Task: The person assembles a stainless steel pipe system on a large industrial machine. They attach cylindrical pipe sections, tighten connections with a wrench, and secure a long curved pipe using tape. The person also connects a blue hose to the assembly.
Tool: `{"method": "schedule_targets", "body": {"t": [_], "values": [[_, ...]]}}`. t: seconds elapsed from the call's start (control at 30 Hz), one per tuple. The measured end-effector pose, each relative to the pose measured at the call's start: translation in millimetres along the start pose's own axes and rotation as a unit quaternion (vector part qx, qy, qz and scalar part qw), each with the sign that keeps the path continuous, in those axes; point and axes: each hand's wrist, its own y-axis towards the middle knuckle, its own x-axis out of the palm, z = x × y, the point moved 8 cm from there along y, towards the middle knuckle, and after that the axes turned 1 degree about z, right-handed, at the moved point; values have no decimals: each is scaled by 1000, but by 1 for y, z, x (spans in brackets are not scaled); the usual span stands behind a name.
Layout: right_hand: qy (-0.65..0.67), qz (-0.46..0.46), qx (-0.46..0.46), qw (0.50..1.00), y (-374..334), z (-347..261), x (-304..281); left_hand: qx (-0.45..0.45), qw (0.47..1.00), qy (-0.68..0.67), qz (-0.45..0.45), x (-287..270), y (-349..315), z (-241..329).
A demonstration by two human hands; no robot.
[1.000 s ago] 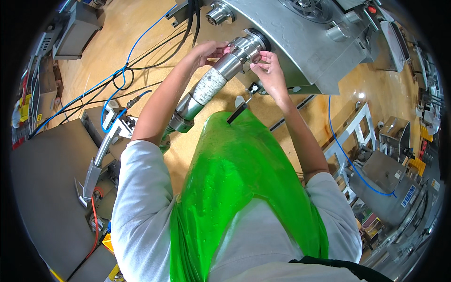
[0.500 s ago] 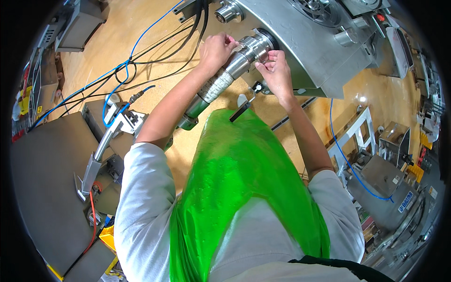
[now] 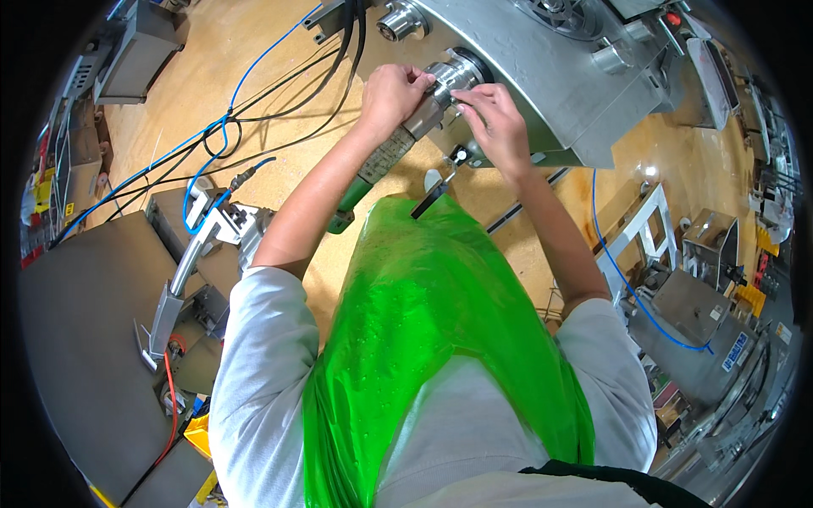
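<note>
A metal pipe (image 3: pixel 426 118) runs slantwise to the side of a large steel machine (image 3: pixel 542 63), joined there by a shiny ring-shaped clamp fitting (image 3: pixel 449 74). Its near part carries a pale speckled sleeve (image 3: pixel 388 156) and ends in green (image 3: pixel 354 194). My left hand (image 3: pixel 394 97) lies over the pipe from the left, thumb and finger closed against the fitting's left side. On the other side my right hand (image 3: pixel 500 127) holds its thumb and forefinger close together by the fitting's lower edge. Whatever small part is between them is too small to make out.
A short metal port (image 3: pixel 401 22) juts from the machine left of the pipe. Black and blue cables (image 3: pixel 229 114) cross the floor at left. Beneath my arms hangs a green apron (image 3: pixel 440 322). A black-handled lever (image 3: pixel 432 199) rises just past it. Grey equipment (image 3: pixel 93 339) stands at left.
My right hand has shifted from the fitting's right side to its near lower edge, its fingers now closer to my left hand. The left hand stays on the fitting.
</note>
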Motion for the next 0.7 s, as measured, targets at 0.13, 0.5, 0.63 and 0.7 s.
{"method": "schedule_targets", "body": {"t": [0.13,0.5,0.63,0.7], "values": [[-117,-79,-141,980,11,-9,16,74,990,105,52,-8,-9,20],[-95,-6,-156,983,3,2,13,-152,950,-241,-130,22,17,-78],[191,34,375,907,-66,66,34,-278,882,-295,-240,66,11,-89],[405,-8,560,723,-94,63,67,-294,870,-307,-250,76,14,-89]]}}
